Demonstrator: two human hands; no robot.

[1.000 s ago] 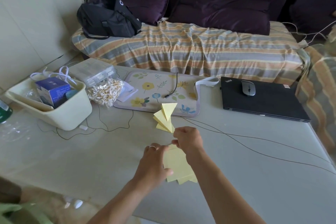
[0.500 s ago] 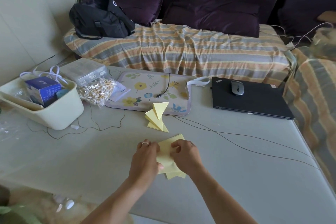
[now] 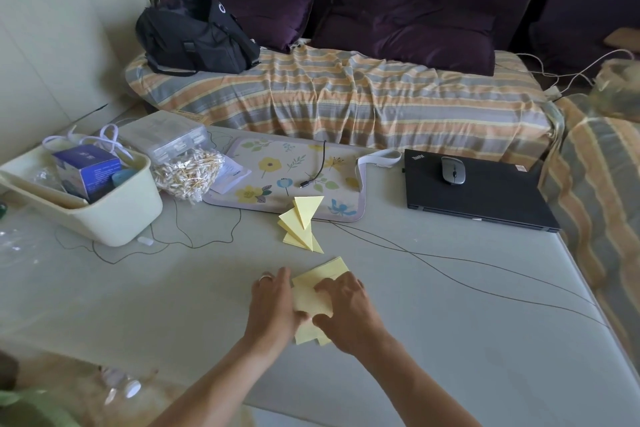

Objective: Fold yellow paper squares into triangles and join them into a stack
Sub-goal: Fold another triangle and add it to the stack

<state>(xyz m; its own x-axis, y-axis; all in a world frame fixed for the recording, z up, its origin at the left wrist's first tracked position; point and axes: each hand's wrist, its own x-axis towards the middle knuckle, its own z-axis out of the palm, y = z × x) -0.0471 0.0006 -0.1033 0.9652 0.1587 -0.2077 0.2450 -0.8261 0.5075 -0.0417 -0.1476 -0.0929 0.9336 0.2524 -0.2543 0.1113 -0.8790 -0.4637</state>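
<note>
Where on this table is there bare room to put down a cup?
The widest bare patch lies right of the hands, below the black laptop, crossed only by a thin cable. Another lies left of the hands, below the cream tub. The back left is crowded: tub, cotton swabs, floral mat.

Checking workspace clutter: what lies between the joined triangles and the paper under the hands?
In the head view, only bare table separates the joined triangle stack from the yellow paper squares; a thin cable passes to the right.
</note>
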